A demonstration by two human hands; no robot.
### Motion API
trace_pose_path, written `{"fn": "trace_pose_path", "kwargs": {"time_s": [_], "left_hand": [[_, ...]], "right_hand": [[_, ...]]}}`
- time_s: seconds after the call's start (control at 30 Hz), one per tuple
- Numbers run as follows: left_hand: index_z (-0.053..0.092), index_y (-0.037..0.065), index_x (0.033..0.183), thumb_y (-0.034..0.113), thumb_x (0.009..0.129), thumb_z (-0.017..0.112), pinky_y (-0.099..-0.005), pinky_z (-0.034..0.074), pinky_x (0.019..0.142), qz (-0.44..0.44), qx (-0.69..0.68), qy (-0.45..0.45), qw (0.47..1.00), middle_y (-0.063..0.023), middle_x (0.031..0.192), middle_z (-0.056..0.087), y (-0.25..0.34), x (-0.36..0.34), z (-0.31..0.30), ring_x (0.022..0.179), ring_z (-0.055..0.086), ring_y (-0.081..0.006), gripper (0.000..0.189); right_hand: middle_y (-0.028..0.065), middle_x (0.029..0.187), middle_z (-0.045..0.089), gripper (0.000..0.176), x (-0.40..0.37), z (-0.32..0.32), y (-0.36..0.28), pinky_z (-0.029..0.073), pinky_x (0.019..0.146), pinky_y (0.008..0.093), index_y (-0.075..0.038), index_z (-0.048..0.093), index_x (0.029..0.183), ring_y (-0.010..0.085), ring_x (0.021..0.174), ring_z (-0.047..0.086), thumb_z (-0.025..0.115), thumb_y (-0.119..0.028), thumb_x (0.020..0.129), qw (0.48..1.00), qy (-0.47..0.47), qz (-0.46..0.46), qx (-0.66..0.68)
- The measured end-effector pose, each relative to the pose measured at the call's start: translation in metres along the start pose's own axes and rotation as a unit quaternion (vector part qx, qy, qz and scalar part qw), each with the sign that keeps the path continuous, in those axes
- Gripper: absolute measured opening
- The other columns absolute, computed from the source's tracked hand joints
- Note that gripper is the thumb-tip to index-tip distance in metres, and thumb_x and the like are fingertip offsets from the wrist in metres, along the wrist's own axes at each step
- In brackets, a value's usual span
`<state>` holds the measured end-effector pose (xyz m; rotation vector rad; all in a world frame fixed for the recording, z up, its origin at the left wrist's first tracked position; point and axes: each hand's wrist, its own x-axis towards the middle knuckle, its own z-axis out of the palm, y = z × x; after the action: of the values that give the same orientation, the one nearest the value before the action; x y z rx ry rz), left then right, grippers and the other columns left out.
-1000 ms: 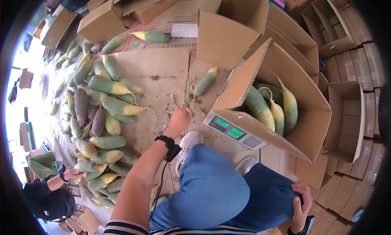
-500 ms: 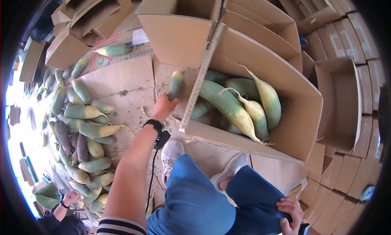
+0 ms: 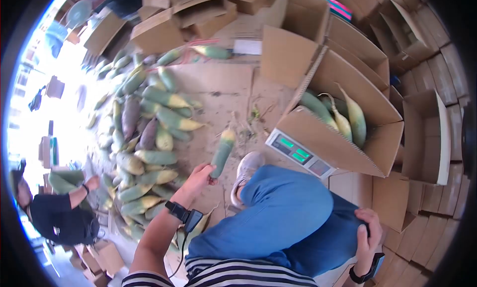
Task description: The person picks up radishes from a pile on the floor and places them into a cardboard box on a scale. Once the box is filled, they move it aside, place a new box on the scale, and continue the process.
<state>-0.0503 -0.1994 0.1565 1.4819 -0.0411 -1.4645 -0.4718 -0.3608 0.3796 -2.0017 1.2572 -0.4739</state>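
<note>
My left hand (image 3: 199,176) is closed around the lower end of a green radish (image 3: 223,155), which points upward with its pale root tip away from me. To its left is a pile of green radishes (image 3: 174,119), with a few purple ones (image 3: 130,117) among them. My right hand (image 3: 367,232) rests on my right knee with its fingers apart, holding nothing that I can see. An open cardboard box (image 3: 343,143) with several large radishes (image 3: 355,119) in it stands ahead on the right, on a scale with a lit green display (image 3: 293,149).
More open cardboard boxes (image 3: 290,48) stand behind and beside the scale, with stacked boxes (image 3: 442,202) at the far right. Flattened cardboard (image 3: 218,81) covers the floor. A co-worker in a dark top (image 3: 62,217) is beyond the pile at the left.
The view has swung left, showing more of the pile, the co-worker and the scale's display. My left hand has drawn the radish back toward my body, away from the box. My right hand stays on my knee.
</note>
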Motion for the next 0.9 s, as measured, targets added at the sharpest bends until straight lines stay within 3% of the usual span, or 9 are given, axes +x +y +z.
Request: {"fn": "trace_pose_path", "kwargs": {"time_s": [0.07, 0.13, 0.23, 0.4, 0.47, 0.57, 0.67, 0.77, 0.9], "left_hand": [[0.059, 0.003, 0.099, 0.034, 0.091, 0.061, -0.0291, 0.047, 0.057, -0.024, 0.031, 0.045, 0.998, -0.0060, 0.075, 0.058, -0.050, -0.008, -0.052, 0.063, 0.058, -0.0162, 0.032], [0.059, 0.002, 0.098, 0.037, 0.089, 0.063, -0.0296, 0.047, 0.055, -0.169, -0.036, 0.110, 0.979, -0.0060, 0.071, 0.057, -0.111, -0.017, -0.104, 0.061, 0.057, -0.0167, 0.036], [0.058, 0.002, 0.095, 0.039, 0.088, 0.065, -0.0296, 0.046, 0.053, -0.200, 0.010, 0.201, 0.959, -0.0059, 0.072, 0.055, -0.148, -0.059, -0.123, 0.059, 0.055, -0.0167, 0.038], [0.053, 0.003, 0.102, 0.036, 0.091, 0.060, -0.0299, 0.046, 0.054, -0.081, -0.126, 0.198, 0.969, -0.0079, 0.076, 0.055, -0.161, -0.118, -0.127, 0.059, 0.053, -0.0170, 0.035], [0.052, 0.003, 0.103, 0.035, 0.090, 0.060, -0.0289, 0.045, 0.052, -0.049, -0.268, 0.246, 0.930, -0.0074, 0.078, 0.053, -0.157, -0.127, -0.127, 0.061, 0.053, -0.0179, 0.035], [0.051, 0.005, 0.105, 0.035, 0.090, 0.060, -0.0297, 0.045, 0.051, -0.101, -0.310, 0.268, 0.907, -0.0078, 0.077, 0.053, -0.180, -0.114, -0.167, 0.058, 0.051, -0.0187, 0.035], [0.052, 0.005, 0.105, 0.036, 0.091, 0.059, -0.0305, 0.045, 0.050, -0.127, -0.253, 0.255, 0.924, -0.0078, 0.078, 0.053, -0.150, -0.104, -0.152, 0.058, 0.052, -0.0182, 0.035], [0.055, 0.003, 0.107, 0.037, 0.094, 0.056, -0.0253, 0.043, 0.052, -0.019, -0.051, 0.162, 0.985, -0.0032, 0.080, 0.054, -0.078, -0.110, -0.088, 0.064, 0.054, -0.0131, 0.036], [0.056, 0.001, 0.114, 0.033, 0.094, 0.057, -0.0232, 0.041, 0.056, 0.147, 0.165, 0.030, 0.975, -0.0013, 0.084, 0.055, 0.040, -0.141, 0.007, 0.069, 0.053, -0.0093, 0.038]], "right_hand": [[0.0177, 0.106, 0.064, 0.027, -0.005, 0.001, 0.006, 0.042, 0.098, 0.0384, 0.004, 0.060, 0.100, 0.0294, 0.105, 0.059, 0.050, -0.020, 0.093, 1.000, 0.010, -0.017, -0.002], [0.0175, 0.108, 0.064, 0.026, -0.011, 0.001, 0.013, 0.041, 0.099, 0.0385, 0.004, 0.061, 0.101, 0.0297, 0.106, 0.058, 0.049, -0.018, 0.094, 0.999, 0.013, -0.028, 0.010], [0.0173, 0.110, 0.064, 0.025, -0.014, 0.003, 0.018, 0.041, 0.100, 0.0378, 0.004, 0.062, 0.103, 0.0295, 0.108, 0.058, 0.048, -0.016, 0.095, 0.999, 0.026, -0.040, 0.009], [0.0164, 0.112, 0.063, 0.026, -0.012, 0.005, 0.022, 0.040, 0.100, 0.0356, 0.004, 0.061, 0.105, 0.0272, 0.110, 0.058, 0.047, -0.017, 0.097, 0.999, 0.024, -0.034, 0.015], [0.0157, 0.113, 0.063, 0.026, -0.011, 0.005, 0.021, 0.040, 0.100, 0.0355, 0.004, 0.061, 0.106, 0.0264, 0.109, 0.058, 0.046, -0.017, 0.098, 0.999, 0.021, -0.038, 0.007], [0.0157, 0.112, 0.063, 0.026, -0.010, 0.005, 0.022, 0.040, 0.100, 0.0352, 0.004, 0.061, 0.106, 0.0262, 0.109, 0.058, 0.046, -0.016, 0.098, 0.999, 0.021, -0.041, 0.008], [0.0155, 0.111, 0.063, 0.026, -0.011, 0.007, 0.023, 0.041, 0.099, 0.0350, 0.004, 0.061, 0.106, 0.0261, 0.107, 0.058, 0.047, -0.016, 0.098, 0.998, 0.029, -0.048, 0.000], [0.0152, 0.109, 0.064, 0.023, -0.004, 0.014, 0.015, 0.042, 0.097, 0.0346, 0.004, 0.061, 0.106, 0.0264, 0.105, 0.059, 0.048, -0.013, 0.096, 0.997, 0.030, -0.065, -0.004], [0.0151, 0.112, 0.063, 0.022, 0.004, 0.016, 0.000, 0.042, 0.098, 0.0342, 0.003, 0.060, 0.109, 0.0267, 0.107, 0.058, 0.052, -0.009, 0.093, 1.000, -0.004, -0.023, -0.015]]}}
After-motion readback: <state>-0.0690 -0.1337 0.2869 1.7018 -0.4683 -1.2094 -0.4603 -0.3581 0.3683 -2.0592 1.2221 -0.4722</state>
